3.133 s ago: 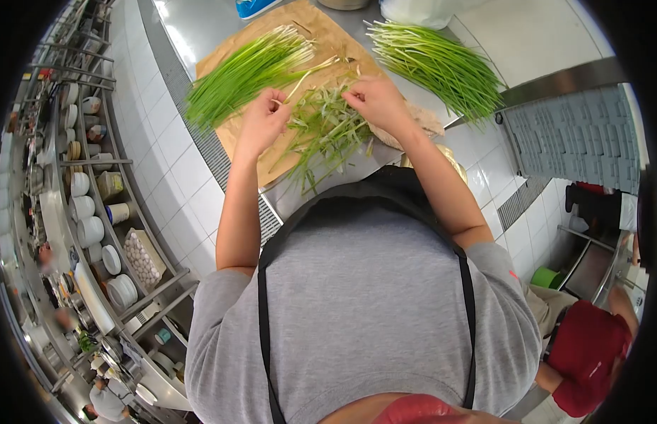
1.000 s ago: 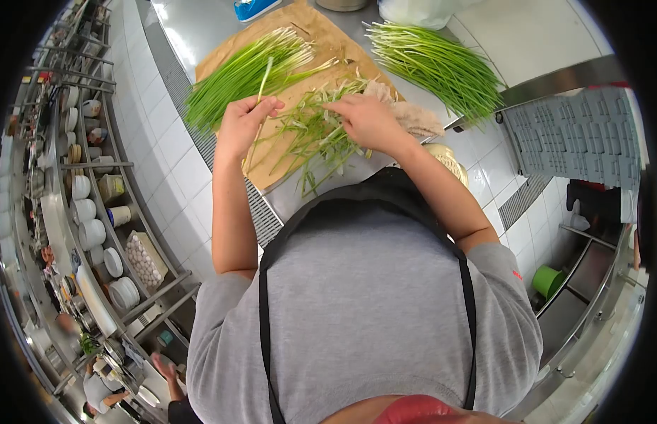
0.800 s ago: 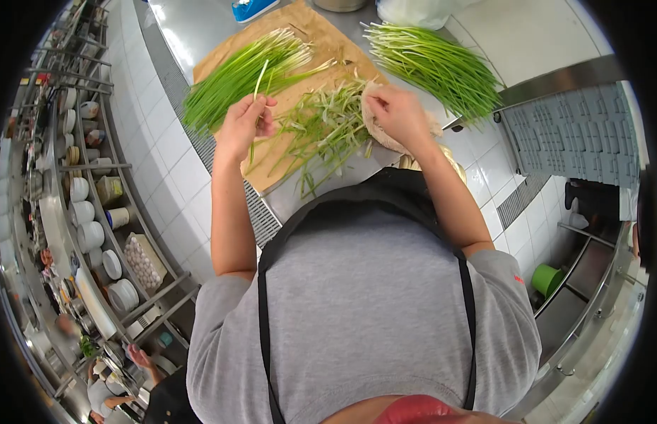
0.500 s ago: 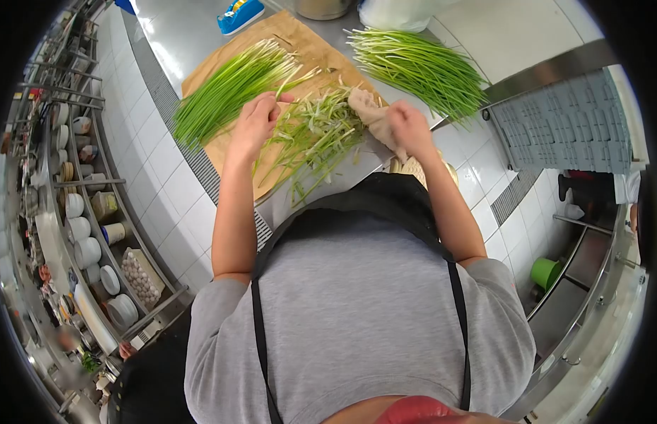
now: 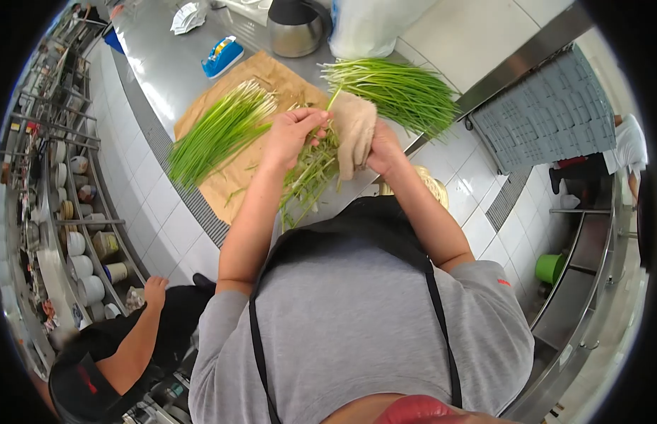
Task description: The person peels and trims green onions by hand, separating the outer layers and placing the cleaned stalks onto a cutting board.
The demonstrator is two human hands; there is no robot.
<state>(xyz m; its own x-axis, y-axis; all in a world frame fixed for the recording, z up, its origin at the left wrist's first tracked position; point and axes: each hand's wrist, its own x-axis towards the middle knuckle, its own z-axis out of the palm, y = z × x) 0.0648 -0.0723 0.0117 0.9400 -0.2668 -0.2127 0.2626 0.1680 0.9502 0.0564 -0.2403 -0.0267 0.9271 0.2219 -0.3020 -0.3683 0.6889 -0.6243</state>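
My left hand [image 5: 289, 138] has thumb and fingers together, seemingly on a thin green stalk [image 5: 334, 97] that points far and right, above the trimmings [image 5: 307, 180]. My right hand [image 5: 386, 150] is closed on a beige cloth [image 5: 353, 131], bunched just beside the stalk. Brown paper [image 5: 219, 191] lies on the metal surface [image 5: 151, 71], with a green bundle [image 5: 219, 134] at left. A second bundle [image 5: 399, 95] lies far right, past the cloth. I judge a light pinch best: squeezing could bruise or snap so slim a stem. Keeping the cloth gathered well inside my grip should stop its loose folds dragging through the trimmings.
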